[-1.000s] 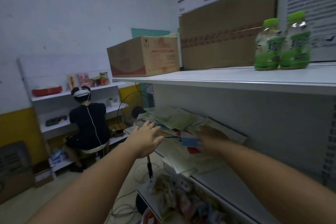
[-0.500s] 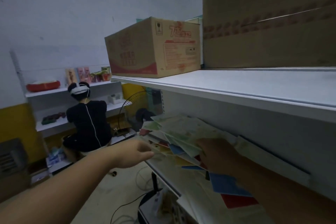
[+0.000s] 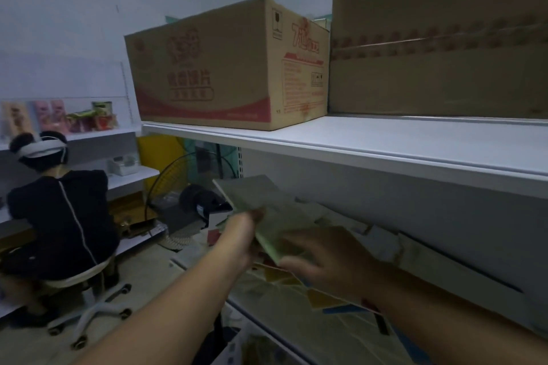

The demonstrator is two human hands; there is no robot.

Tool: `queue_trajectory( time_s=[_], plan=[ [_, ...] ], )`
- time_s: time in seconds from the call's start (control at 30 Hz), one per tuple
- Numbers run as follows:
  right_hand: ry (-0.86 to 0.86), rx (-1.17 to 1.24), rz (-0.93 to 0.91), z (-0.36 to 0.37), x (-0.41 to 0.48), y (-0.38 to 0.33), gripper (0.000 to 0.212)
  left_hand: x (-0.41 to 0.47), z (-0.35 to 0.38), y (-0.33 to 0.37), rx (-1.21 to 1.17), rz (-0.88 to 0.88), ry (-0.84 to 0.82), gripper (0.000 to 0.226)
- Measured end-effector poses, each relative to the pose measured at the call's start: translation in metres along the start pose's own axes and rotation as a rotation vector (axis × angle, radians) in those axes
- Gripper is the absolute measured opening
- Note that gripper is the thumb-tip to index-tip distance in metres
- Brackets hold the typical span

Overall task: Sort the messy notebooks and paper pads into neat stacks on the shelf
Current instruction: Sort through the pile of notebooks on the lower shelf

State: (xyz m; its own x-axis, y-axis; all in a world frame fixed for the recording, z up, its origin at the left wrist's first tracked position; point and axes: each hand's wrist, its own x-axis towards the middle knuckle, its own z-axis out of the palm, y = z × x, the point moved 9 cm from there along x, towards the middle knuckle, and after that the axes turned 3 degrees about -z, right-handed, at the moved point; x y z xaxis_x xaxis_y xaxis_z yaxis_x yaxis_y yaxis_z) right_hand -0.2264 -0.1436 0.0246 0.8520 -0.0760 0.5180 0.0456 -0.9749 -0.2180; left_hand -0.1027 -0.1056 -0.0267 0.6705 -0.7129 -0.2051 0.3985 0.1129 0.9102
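Observation:
A green-covered notebook [image 3: 267,210] is lifted and tilted above the messy pile of notebooks and paper pads [image 3: 314,296] on the middle shelf [image 3: 474,284]. My left hand [image 3: 241,235] grips its left edge. My right hand [image 3: 323,255] holds its lower right corner, fingers curled and blurred. Under the hands lie yellow, red and blue covers and pale sheets, partly hidden by my arms.
The upper white shelf [image 3: 370,142] juts out just above the hands and carries a printed carton [image 3: 228,68] and a large brown box [image 3: 439,38]. A standing fan [image 3: 184,187] and a seated person with a headset [image 3: 62,216] are at the left.
My left hand has reached in from the aisle and taken hold of the green notebook. Both hands have lifted it off the pile. The view has moved closer and further left.

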Motion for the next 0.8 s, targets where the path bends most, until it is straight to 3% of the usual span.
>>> queue_trajectory(
  time_s=[0.1,0.17,0.27,0.43,0.53,0.6,0.73,0.8],
  plan=[
    [0.079,0.030,0.241,-0.005,0.022,0.055,0.047,0.021,-0.051,0.024,-0.102,0.002,0.066,0.018],
    [-0.083,0.049,0.396,0.027,0.033,0.088,0.060,0.030,-0.084,0.040,-0.101,-0.002,0.067,0.020],
    [-0.267,-0.073,0.423,0.072,0.040,0.111,0.055,0.036,-0.122,0.046,0.001,-0.073,0.028,0.018],
    [-0.129,-0.410,0.437,0.041,0.056,0.094,0.036,0.051,-0.151,0.043,0.084,-0.148,-0.020,0.022],
    [0.168,-0.609,0.287,0.012,0.076,0.042,0.030,0.062,-0.146,0.043,0.101,-0.158,-0.070,0.023],
    [0.310,-0.584,0.139,0.011,0.083,0.007,0.038,0.064,-0.132,0.042,0.083,-0.156,-0.115,0.027],
    [0.209,-0.459,-0.067,0.059,0.091,-0.041,0.051,0.065,-0.107,0.035,-0.026,-0.192,-0.209,0.055],
    [0.078,-0.428,-0.136,0.077,0.085,-0.047,0.048,0.065,-0.105,0.032,0.002,-0.190,-0.207,0.048]
  ],
)
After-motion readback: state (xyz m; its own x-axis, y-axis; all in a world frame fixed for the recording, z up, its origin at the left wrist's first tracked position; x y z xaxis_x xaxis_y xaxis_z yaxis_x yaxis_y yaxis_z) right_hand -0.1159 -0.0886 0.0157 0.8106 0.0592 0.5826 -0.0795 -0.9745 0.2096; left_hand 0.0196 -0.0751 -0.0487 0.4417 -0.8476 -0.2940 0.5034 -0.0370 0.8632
